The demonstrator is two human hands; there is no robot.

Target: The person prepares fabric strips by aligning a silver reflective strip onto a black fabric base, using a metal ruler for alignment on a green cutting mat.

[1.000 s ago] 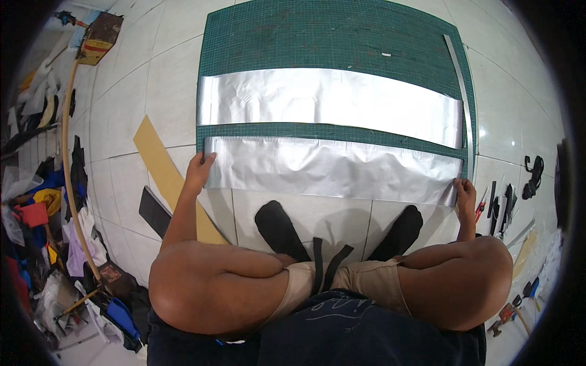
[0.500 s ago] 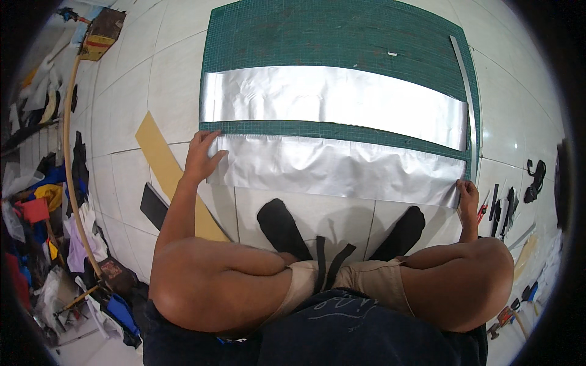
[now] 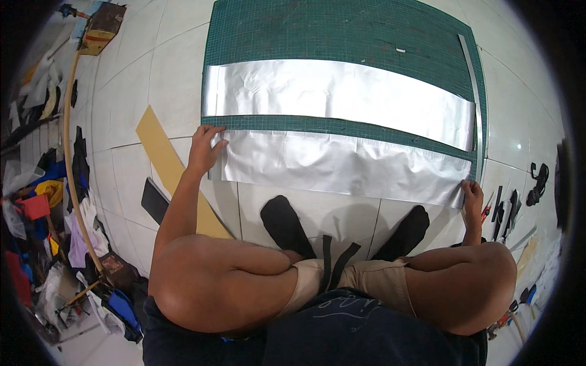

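Note:
A long silver sheet strip stretches between my hands, slightly rippled, its far edge over the near edge of a green cutting mat and its near edge hanging over the floor. My left hand pinches its left end, thumb and fingers at the far corner. At the near right corner, my right hand is closed on the strip with thumb and fingertips. A second silver strip lies flat on the mat, parallel to the first, with a narrow band of green between them.
A thin metal-coloured ruler-like strip lies along the mat's right side. Tan board and a dark block rest on the tiles at left. Tools lie to the right. A wooden pole borders heaped scraps on the far left.
My left thumb has come closer to the fingers at the strip's left end. The whole scene has shifted slightly in view; my right hand keeps its place on the right corner.

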